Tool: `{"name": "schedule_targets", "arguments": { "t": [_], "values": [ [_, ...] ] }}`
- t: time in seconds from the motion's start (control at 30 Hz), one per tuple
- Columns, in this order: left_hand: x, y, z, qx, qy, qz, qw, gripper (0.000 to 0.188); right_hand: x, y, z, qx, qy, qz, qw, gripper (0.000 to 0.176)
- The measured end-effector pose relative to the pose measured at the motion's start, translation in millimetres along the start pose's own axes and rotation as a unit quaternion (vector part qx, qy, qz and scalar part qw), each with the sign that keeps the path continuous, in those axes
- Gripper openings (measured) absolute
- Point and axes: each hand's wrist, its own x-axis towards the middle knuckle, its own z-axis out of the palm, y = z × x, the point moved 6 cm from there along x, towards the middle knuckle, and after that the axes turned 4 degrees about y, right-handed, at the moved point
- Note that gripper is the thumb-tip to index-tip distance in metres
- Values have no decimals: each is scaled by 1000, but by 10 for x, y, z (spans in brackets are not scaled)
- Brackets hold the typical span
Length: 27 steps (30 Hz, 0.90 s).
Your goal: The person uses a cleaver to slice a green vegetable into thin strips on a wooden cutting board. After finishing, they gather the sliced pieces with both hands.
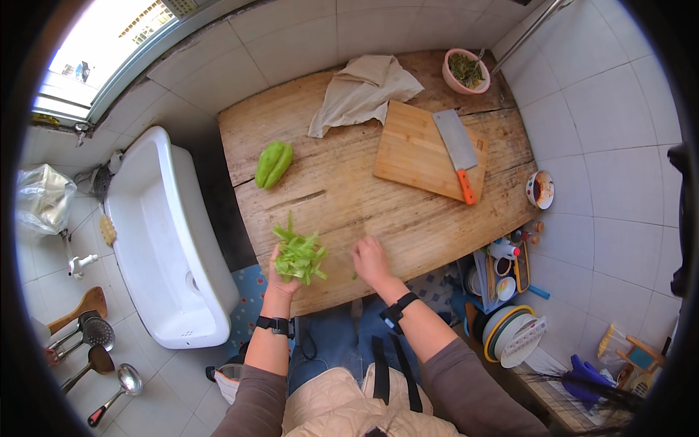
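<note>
Chopped pale-green leafy vegetable (300, 257) rests in a bunch in my left hand (278, 270), held just above the front left of a wooden table (338, 213). My right hand (372, 262) is low over the table's front edge with its fingers curled. A tiny green scrap shows beside its fingertips; whether the fingers grip anything is hidden. Farther back on the left lies a green chayote (273, 165). To the right a cleaver (456, 145) with an orange handle lies flat on a wooden cutting board (412, 150).
Behind the board lies a crumpled beige cloth (363, 93). A pink bowl (448, 74) of greens stands at the back right corner, a sauce-stained bowl (540, 189) at the right edge. Left of the table is a white sink (158, 240); utensils such as a ladle (130, 379) hang nearby.
</note>
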Motion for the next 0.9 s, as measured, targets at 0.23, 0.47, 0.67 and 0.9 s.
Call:
{"name": "schedule_targets", "arguments": {
  "t": [0.23,0.47,0.67,0.9],
  "values": [
    [7,10,-61,-9,59,21,998,49,-169,560,-530,113,-24,147,982,14],
    [39,-71,-2,0,47,11,999,47,-107,496,-407,56,-50,109,991,19],
    [70,-57,89,3,18,0,1000,48,-164,466,-413,64,-24,118,991,19],
    [49,-4,101,16,11,3,1000,47,-282,486,-324,69,-23,161,984,11]
  ]
}}
